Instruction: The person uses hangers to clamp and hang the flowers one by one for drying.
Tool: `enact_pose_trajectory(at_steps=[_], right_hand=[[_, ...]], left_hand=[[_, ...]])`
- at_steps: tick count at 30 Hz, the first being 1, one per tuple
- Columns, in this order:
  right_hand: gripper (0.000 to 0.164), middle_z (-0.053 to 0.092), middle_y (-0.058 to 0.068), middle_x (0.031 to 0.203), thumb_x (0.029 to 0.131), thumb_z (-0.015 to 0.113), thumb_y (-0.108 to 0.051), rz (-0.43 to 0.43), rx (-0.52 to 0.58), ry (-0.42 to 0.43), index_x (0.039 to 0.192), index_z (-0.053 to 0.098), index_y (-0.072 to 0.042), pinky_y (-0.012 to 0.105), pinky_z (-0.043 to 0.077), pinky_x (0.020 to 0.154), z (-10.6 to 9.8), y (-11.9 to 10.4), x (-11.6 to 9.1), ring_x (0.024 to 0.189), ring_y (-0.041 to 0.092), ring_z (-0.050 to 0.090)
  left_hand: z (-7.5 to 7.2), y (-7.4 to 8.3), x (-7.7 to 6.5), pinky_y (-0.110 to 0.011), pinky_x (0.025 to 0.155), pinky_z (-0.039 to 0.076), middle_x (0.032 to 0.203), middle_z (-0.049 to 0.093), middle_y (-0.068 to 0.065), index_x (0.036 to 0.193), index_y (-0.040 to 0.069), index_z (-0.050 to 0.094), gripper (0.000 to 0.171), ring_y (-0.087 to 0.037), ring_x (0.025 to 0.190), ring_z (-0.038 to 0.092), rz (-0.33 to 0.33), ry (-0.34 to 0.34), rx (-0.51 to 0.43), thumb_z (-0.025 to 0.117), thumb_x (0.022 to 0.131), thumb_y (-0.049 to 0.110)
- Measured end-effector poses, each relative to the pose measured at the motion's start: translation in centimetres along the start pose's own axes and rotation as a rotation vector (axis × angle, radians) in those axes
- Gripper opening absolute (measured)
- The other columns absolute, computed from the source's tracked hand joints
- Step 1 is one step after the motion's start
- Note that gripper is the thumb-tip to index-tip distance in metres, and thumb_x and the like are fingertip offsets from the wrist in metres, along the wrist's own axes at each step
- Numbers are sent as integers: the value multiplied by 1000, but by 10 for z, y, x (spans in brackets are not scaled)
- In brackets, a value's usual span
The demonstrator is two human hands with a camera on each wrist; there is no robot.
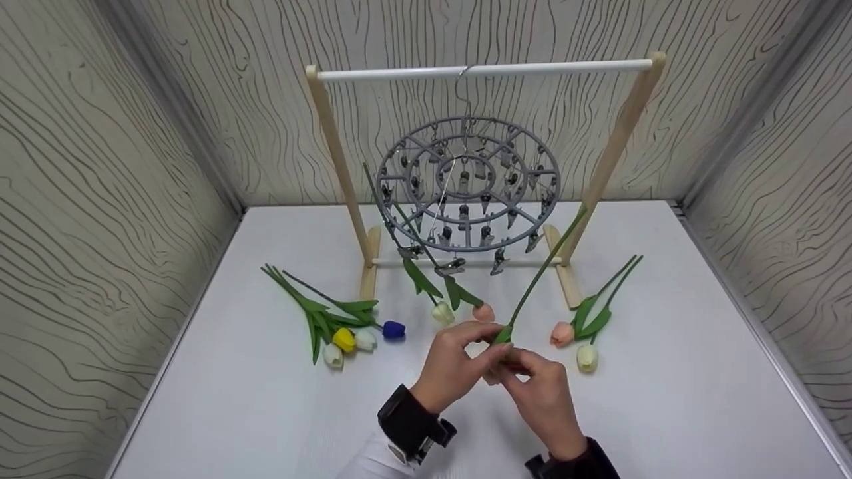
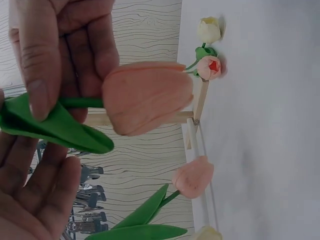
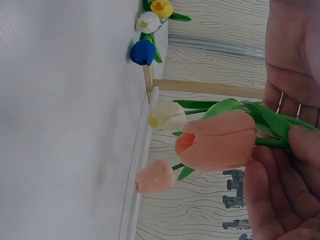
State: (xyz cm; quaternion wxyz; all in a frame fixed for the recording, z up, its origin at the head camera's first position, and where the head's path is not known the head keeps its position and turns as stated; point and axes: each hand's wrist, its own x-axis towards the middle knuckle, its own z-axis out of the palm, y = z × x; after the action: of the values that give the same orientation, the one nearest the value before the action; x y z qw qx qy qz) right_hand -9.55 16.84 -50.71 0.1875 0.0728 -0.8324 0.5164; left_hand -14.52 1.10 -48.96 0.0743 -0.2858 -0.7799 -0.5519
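Observation:
A pink artificial tulip [image 2: 147,97] hangs head-down between my two hands, its long green stem [image 1: 549,263] slanting up to the right. My left hand [image 1: 456,362] pinches the stem by the leaf with thumb and index finger. Just below, my right hand [image 1: 542,392] holds it nearer the bloom, its thumb [image 3: 304,145] on the stem. In the head view the hands mostly cover the bloom. Behind them, a cream tulip [image 1: 442,313] and another pink tulip [image 1: 483,313] hang head-down from clips of a round grey clip hanger [image 1: 469,249].
The hanger hooks over the white bar [image 1: 532,68] of a wooden stand. On the white table [image 1: 266,412], white, yellow and blue tulips [image 1: 394,330] lie at left. A pink tulip [image 1: 562,334] and a cream tulip [image 1: 587,358] lie at right. Patterned walls enclose the table.

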Motion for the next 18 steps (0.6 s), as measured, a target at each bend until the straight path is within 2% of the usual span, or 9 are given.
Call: enact_pose_trajectory(at_steps=[4,7,10,14,16,18], right_hand=[[28,83,-5,94,84,85,2,-12,-21,-46,104,83,-18,14,60,75,-2,3,1,84,-1,74],[28,83,-5,99,84,86,-1,-24,-61,-80,106,83,-18,16,60,77,-10,5,4,86,1,74],[24,82,-4,99,85,86,-3,-50,-116,-64,106,83,-15,13,58,78,-23,7,14,87,-1,72],[18,83,3,99,91,81,-4,-75,-160,10,108,82,-9,7,54,78,-41,9,40,89,-4,70],[18,83,8,103,94,78,-4,-49,-162,18,112,81,-7,6,53,73,-48,7,58,90,0,71],[20,82,11,109,97,76,-7,-3,-160,-10,117,79,-5,5,53,74,-53,5,77,94,9,75]], left_hand=[[1,-2,-4,-24,91,62,106,81,-7,118,7,79,22,-13,101,76,-1,24,16,72,102,20],[-1,-3,-8,-23,87,62,104,81,-7,120,6,78,23,-12,98,76,-37,34,20,71,102,19],[-3,-4,-10,-23,84,63,103,81,-8,122,5,77,25,-12,96,77,-68,52,19,70,103,18],[-5,-6,-11,-23,86,63,105,81,-9,125,4,76,27,-14,96,78,-88,74,4,71,102,17],[-5,-7,-12,-23,88,63,105,81,-9,127,4,75,29,-15,97,78,-97,81,-6,71,102,17],[-5,-8,-12,-23,89,63,105,81,-9,127,5,75,29,-14,97,78,-107,84,-25,71,102,18]])
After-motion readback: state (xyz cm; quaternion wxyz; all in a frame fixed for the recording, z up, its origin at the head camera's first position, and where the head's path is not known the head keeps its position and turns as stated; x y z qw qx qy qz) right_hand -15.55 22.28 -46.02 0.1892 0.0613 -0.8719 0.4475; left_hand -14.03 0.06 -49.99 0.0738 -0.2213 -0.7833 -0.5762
